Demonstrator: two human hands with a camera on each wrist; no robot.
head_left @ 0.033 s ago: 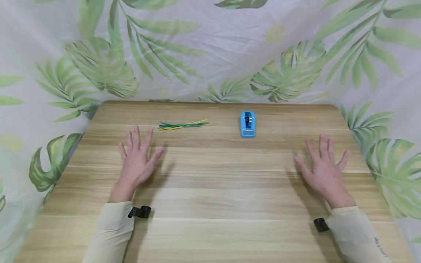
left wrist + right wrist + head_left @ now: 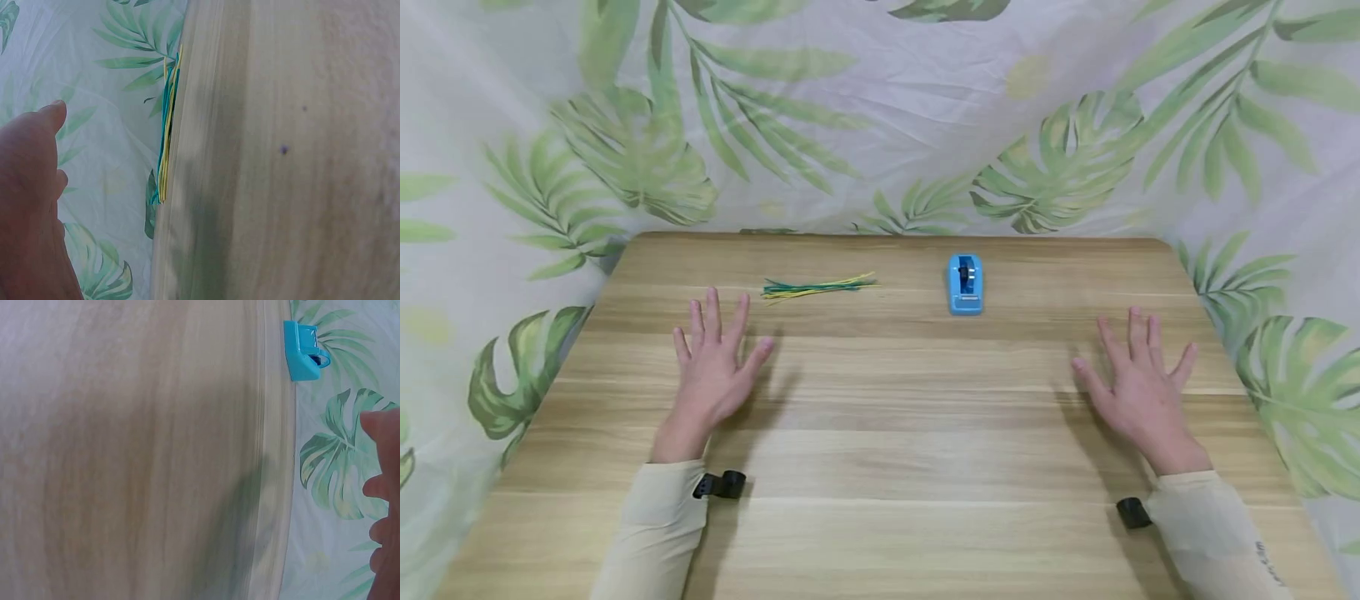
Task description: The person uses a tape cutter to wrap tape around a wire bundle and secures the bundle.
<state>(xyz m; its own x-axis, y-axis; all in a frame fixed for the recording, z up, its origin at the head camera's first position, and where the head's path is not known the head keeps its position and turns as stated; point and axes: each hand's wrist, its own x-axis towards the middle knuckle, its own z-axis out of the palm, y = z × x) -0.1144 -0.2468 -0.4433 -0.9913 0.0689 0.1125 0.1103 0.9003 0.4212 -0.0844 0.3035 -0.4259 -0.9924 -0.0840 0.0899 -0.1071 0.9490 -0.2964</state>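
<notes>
My left hand [image 2: 711, 375] hovers over the left part of the table with its fingers spread, holding nothing. Just beyond its fingertips lies a loose bundle of thin green and yellow strands [image 2: 820, 287], also visible in the left wrist view [image 2: 166, 134]; what they are made of is unclear. On the right, my other hand [image 2: 1142, 400] is likewise spread above the wood and holds nothing. A small blue tape dispenser [image 2: 965, 285] stands near the back edge, apart from both hands. The right wrist view shows the same tape dispenser [image 2: 301, 359] from the side.
The wooden table [image 2: 887, 433] has a light striped grain and rounded back corners. Behind and beside it hangs a pale cloth [image 2: 925, 108] printed with green leaves. A black wrist camera [image 2: 730, 484] is strapped by the left sleeve, another camera [image 2: 1133, 512] by the right.
</notes>
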